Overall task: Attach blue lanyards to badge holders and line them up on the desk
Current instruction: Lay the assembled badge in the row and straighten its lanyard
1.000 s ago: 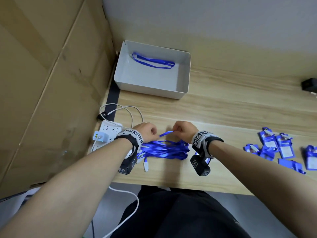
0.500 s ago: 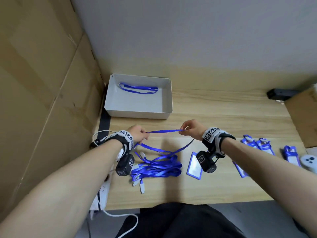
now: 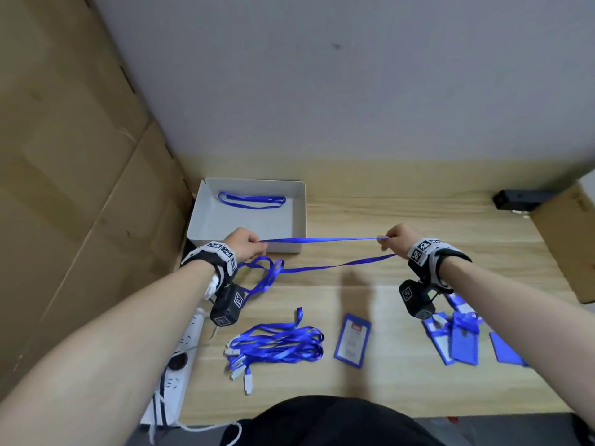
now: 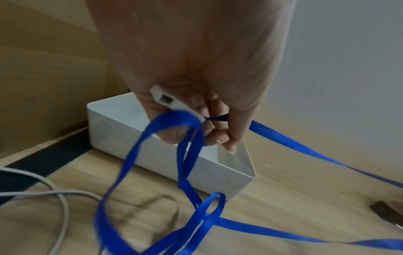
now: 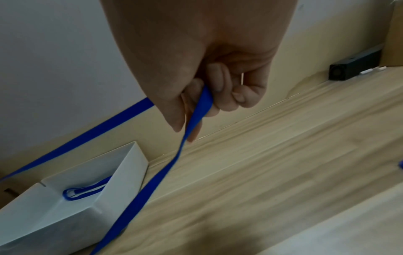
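Observation:
A blue lanyard (image 3: 325, 240) is stretched in the air between my two hands above the desk. My left hand (image 3: 246, 244) grips its end with the white clip (image 4: 169, 101), and a loose loop (image 4: 135, 172) hangs below it. My right hand (image 3: 399, 238) pinches the strap's far bend (image 5: 203, 103). A bundle of blue lanyards (image 3: 278, 344) lies near the front edge. One blue badge holder (image 3: 352, 344) lies beside it; several more badge holders (image 3: 457, 338) lie at the right.
A white box (image 3: 297, 217) at the back left holds one more blue lanyard (image 3: 251, 201). A power strip (image 3: 180, 358) with white cables sits at the left edge. Cardboard walls stand left and right. A black device (image 3: 515, 199) lies at the back right.
My hands have moved apart and lifted, pulling one lanyard out of the bundle until it is stretched long. The head view has tilted up, showing more wall.

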Available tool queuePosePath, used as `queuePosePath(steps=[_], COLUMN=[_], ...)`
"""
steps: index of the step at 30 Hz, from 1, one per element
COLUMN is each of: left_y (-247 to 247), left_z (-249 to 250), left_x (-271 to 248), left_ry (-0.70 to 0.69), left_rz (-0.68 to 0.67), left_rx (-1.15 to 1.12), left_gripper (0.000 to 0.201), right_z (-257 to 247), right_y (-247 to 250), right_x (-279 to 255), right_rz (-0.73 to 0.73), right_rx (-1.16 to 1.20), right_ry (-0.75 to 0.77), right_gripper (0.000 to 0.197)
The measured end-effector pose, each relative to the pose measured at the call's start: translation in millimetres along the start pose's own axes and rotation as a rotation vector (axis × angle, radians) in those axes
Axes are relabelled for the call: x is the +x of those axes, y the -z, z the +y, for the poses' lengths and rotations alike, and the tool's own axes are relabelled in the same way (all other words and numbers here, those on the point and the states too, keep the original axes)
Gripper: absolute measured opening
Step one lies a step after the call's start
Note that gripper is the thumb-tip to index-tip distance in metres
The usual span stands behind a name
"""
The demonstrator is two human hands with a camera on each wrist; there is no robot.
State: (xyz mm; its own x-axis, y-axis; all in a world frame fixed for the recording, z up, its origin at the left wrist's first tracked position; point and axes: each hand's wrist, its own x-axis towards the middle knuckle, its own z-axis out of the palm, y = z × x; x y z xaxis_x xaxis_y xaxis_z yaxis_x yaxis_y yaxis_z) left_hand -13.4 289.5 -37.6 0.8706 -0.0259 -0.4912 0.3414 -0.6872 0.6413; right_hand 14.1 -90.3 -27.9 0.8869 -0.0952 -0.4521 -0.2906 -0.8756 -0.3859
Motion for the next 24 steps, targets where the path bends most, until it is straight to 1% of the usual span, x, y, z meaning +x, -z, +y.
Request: queuePosePath(steps=[2, 5, 7, 9, 11, 15, 18, 20, 22, 24], left_y=[-9.8, -29.1, -40.7, -53.0, -65.2, -83.0, -97.0, -107.6, -114.2, -118.1], left_z=[16.4, 39.4, 51.3, 61.1, 68.7, 86.5, 97.0, 105.0, 116.0, 127.2], left_x=[-0.9, -5.7, -6.9, -6.8, -4.3, -1.4, -0.4, 1.7, 1.9, 4.2], left_ry=[0.011, -0.005, -0.047, -0.037, -0.013, 0.0, -0.018, -0.035, -0.047, -0.056], left_rz=[-0.005, -0.026, -0.091, -0.118, -0.072, 0.031, 0.083, 0.118, 0.152, 0.167], left_rx=[0.023, 0.069, 0.135, 0.206, 0.246, 0.334, 0.399, 0.328, 0.215, 0.129], left_gripper=[0.029, 0.017, 0.017, 0.021, 0.024, 0.021, 0.019, 0.017, 0.013, 0.011], right_z=[18.3, 44.9, 62.0, 79.8, 96.9, 119.3, 132.4, 138.1, 135.9, 126.1], right_y=[8.3, 17.6, 23.0, 25.0, 24.5, 19.0, 11.0, 5.3, 1.0, -1.8], right_x=[5.3, 8.3, 9.3, 14.2, 20.0, 24.2, 29.2, 31.6, 30.7, 29.5], right_rz=[0.015, 0.018, 0.019, 0.008, -0.015, -0.077, -0.121, -0.136, -0.129, -0.117], right_rx=[-0.024, -0.075, -0.096, -0.081, -0.091, -0.088, -0.08, -0.088, -0.044, 0.043], right_ry=[-0.023, -0.066, -0.09, -0.099, -0.107, -0.087, -0.081, -0.08, -0.056, 0.02], right_gripper=[0.03, 0.027, 0.022, 0.02, 0.018, 0.012, 0.023, 0.04, 0.055, 0.058])
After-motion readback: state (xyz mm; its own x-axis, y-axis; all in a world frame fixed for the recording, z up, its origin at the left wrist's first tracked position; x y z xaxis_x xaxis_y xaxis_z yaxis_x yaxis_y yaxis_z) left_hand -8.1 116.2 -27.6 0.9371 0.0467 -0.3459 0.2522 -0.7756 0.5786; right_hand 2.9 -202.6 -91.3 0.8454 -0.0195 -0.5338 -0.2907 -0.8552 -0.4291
